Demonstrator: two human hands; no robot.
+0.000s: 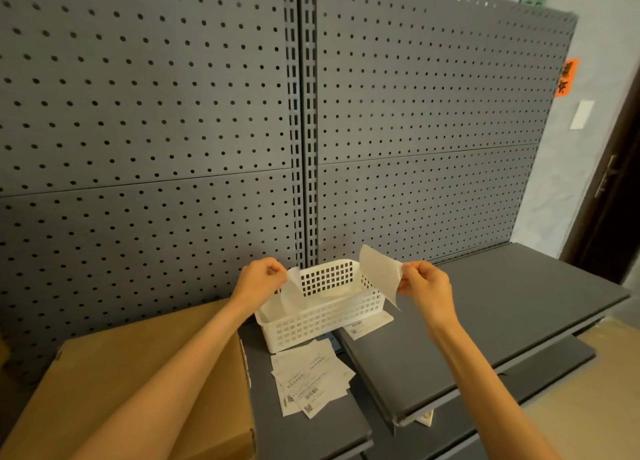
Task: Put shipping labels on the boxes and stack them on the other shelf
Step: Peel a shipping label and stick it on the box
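Observation:
My right hand pinches a white label sheet by its right edge, held up above the shelf. My left hand pinches a second, thinner white sheet that hangs down into the white plastic basket. The two sheets are apart, one on each side of the basket. A flat brown cardboard box lies on the left shelf under my left forearm. Several printed shipping labels lie loose in front of the basket.
The grey right-hand shelf carries one more label beside the basket. A grey pegboard wall stands behind both shelves. A dark door is at the far right, with floor below the shelf edge.

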